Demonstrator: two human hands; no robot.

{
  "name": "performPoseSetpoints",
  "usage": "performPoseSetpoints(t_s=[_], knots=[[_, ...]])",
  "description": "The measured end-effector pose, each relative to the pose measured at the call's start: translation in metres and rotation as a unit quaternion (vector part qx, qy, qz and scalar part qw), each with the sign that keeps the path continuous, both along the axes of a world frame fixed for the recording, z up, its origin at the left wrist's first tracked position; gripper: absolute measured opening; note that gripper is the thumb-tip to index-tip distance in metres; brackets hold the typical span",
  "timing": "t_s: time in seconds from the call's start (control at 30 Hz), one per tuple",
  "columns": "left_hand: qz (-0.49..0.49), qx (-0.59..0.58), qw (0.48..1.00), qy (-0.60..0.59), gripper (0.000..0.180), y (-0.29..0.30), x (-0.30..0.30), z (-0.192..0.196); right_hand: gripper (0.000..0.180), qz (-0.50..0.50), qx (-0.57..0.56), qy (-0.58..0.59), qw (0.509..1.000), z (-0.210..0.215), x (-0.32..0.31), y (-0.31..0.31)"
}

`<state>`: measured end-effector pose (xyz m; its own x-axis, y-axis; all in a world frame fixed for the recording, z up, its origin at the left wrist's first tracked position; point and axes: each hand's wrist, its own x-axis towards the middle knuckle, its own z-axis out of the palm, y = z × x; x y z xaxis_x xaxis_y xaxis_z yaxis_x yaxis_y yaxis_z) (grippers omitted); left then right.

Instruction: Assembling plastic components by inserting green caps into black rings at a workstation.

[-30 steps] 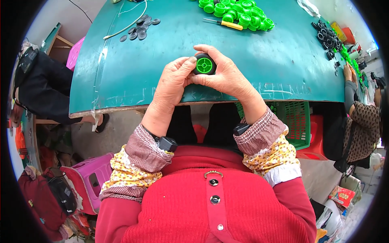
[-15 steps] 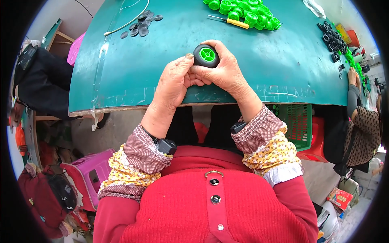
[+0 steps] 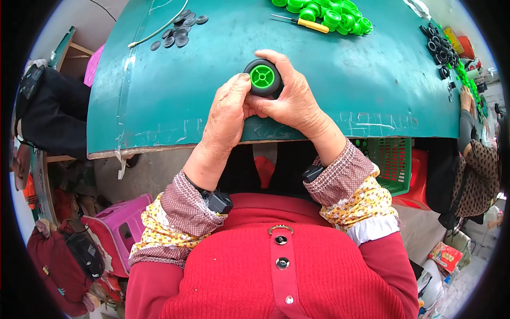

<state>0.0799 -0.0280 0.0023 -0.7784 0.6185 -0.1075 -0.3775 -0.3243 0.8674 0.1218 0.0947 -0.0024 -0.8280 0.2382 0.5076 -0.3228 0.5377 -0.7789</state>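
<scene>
Between my hands, above the near part of the table, is a small toy wheel point(image 3: 262, 77) with a black tyre around a green spoked hub. The hub's spoked side faces up. My left hand point(image 3: 229, 109) pinches the tyre's left edge, its thumb beside the hub. My right hand point(image 3: 297, 98) curves round the right side, thumb below the tyre and forefinger over its far edge. The fingers under the wheel are partly hidden. Farther off lie a heap of green wheel hubs point(image 3: 345, 18), a yellow-handled screwdriver point(image 3: 313, 25) and a scatter of black discs point(image 3: 181, 41).
The green-topped table point(image 3: 175, 95) spans the view ahead. A pale cord point(image 3: 159, 29) lies at its far left. Black tyres point(image 3: 440, 49) cover the far right, near another person's hand point(image 3: 466, 98). Under the edge stands a green crate point(image 3: 396, 165); a pink stool point(image 3: 125, 220) is at left.
The wheel has shifted slightly left in my hands and tilted, so its spoked hub now shows more squarely. Both hands still hold it. The table view has shifted a little.
</scene>
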Motion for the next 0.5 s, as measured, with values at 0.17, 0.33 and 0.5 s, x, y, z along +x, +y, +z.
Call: performPoseSetpoints(t_s=[0.17, 0.33, 0.5], knots=[[-0.046, -0.002, 0.998, 0.029, 0.030, -0.0047, -0.0026, -0.0005, 0.049, 0.047, -0.079, -0.096, 0.991, 0.0101, 0.0048, -0.0009], [-0.040, -0.007, 0.999, 0.035, 0.033, -0.0033, -0.0061, -0.0035, 0.052, 0.033, -0.072, -0.088, 0.993, 0.0057, 0.0035, -0.0013], [0.012, 0.039, 0.999, -0.031, 0.031, 0.0004, -0.0080, 0.0017, 0.055, 0.074, 0.024, -0.041, 0.996, 0.0023, 0.0046, -0.0017]])
